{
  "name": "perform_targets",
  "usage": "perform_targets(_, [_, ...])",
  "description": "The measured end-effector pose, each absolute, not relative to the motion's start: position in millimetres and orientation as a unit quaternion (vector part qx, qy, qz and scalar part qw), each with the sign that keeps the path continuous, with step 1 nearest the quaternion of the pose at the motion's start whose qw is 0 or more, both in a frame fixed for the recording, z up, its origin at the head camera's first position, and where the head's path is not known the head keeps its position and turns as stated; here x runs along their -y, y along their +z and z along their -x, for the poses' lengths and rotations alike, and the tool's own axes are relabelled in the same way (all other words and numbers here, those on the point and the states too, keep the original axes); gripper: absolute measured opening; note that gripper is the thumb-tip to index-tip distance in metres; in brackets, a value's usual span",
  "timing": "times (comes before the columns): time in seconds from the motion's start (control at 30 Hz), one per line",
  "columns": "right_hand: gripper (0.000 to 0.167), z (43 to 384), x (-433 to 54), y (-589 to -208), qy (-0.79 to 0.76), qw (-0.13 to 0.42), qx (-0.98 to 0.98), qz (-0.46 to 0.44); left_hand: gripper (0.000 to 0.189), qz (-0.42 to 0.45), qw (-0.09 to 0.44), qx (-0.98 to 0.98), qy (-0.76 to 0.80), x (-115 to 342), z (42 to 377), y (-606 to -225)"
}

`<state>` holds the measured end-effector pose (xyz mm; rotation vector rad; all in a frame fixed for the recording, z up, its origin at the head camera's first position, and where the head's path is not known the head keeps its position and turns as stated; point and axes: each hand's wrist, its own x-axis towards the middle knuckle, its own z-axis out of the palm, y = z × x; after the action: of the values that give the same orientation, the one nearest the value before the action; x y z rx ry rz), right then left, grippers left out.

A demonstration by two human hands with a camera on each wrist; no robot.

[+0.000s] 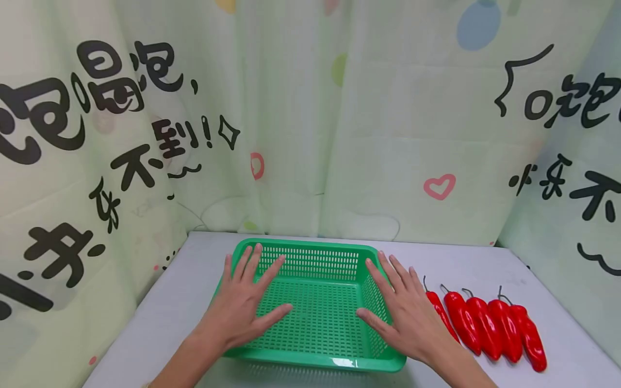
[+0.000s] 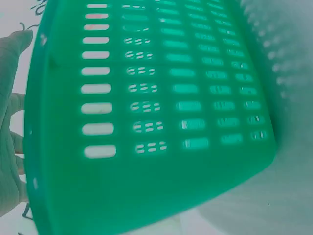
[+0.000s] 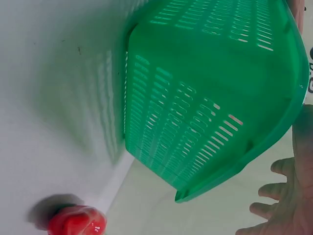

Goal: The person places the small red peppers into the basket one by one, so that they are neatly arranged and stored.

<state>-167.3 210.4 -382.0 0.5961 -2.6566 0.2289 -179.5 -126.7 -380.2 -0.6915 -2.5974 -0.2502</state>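
A green plastic basket (image 1: 310,366) with slotted walls stands on the table between my hands. My left hand (image 1: 249,299) hovers over its left side, fingers spread and straight, holding nothing. Over the basket's right side my right hand (image 1: 405,310) is likewise spread, palm down and holding nothing. Whether either hand touches the rim cannot be told. In the left wrist view, the left fingers (image 2: 14,142) show just past the basket's rim (image 2: 36,127). The right wrist view has the right fingers (image 3: 274,191) apart from the basket wall (image 3: 195,122).
Several red chili peppers (image 1: 504,328) lie in a row on the white table (image 1: 538,291), right of the basket and close to the right forearm. One red pepper (image 3: 78,223) shows at the bottom of the right wrist view. Printed curtains (image 1: 291,108) enclose the table behind and at both sides.
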Motion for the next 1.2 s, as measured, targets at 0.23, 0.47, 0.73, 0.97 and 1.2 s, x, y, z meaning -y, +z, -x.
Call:
perform_targets(0.23, [0.097,160,-219,-382,0.092,0.21,0.953,-0.2,0.085,0.24,0.232,0.933,-0.135,140,175,-380])
perform_targets(0.47, [0.096,155,-228,-387,0.124,0.209,0.954,-0.176,0.08,0.237,0.254,0.922,-0.172,152,174,-384])
perform_targets(0.73, [0.093,150,-238,-388,0.153,0.192,0.959,-0.14,0.07,0.221,0.242,0.921,-0.21,166,176,-391])
perform_targets(0.97, [0.091,151,-245,-391,0.181,0.189,0.957,-0.122,0.065,0.193,0.24,0.919,-0.247,176,175,-393])
perform_targets(1.2, [0.081,153,-253,-397,0.199,0.197,0.954,-0.111,0.061,0.171,0.208,0.917,-0.295,183,175,-394])
